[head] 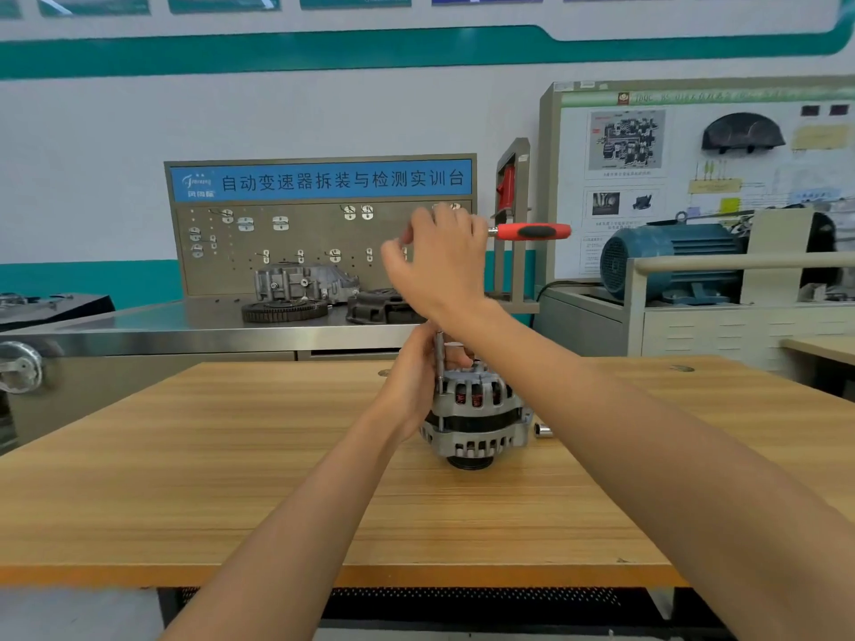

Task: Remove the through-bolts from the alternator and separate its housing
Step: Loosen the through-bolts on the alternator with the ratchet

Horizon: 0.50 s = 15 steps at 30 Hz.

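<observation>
Your right hand (pixel 435 261) is raised well above the alternator (pixel 476 414), fingers loosely curled at the head end of a red-handled ratchet (pixel 532 231); whether they actually clamp it, you cannot tell. Your left hand (pixel 412 377) pinches a through-bolt (pixel 439 358) standing up from the alternator's top edge. The alternator sits pulley-down near the middle of the table (pixel 231 478), a small socket (pixel 543 430) just beside it. Expect dense, rigid metal: steady it by the ribbed aluminium housing, clear of the copper windings.
</observation>
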Each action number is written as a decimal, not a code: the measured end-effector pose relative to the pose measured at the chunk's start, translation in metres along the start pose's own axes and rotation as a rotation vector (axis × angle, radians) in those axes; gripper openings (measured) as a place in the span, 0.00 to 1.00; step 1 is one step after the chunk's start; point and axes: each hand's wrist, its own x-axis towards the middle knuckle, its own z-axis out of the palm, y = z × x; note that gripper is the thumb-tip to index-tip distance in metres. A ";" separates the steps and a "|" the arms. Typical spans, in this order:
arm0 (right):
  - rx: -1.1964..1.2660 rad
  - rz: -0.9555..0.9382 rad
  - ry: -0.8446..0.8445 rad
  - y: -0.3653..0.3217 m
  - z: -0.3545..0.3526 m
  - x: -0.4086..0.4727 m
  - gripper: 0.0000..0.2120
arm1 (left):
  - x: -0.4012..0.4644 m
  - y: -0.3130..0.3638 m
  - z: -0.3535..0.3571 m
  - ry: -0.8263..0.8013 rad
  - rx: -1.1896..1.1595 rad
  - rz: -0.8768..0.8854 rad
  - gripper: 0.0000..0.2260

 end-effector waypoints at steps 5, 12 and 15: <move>0.858 0.386 -0.105 0.003 -0.011 0.021 0.20 | 0.001 -0.001 -0.003 -0.022 0.004 -0.047 0.19; 0.615 0.224 -0.097 0.007 -0.011 0.013 0.15 | -0.001 -0.003 -0.002 0.013 0.015 -0.049 0.17; -0.216 0.010 -0.051 0.012 -0.004 0.002 0.12 | -0.002 -0.004 0.000 0.040 0.022 -0.060 0.15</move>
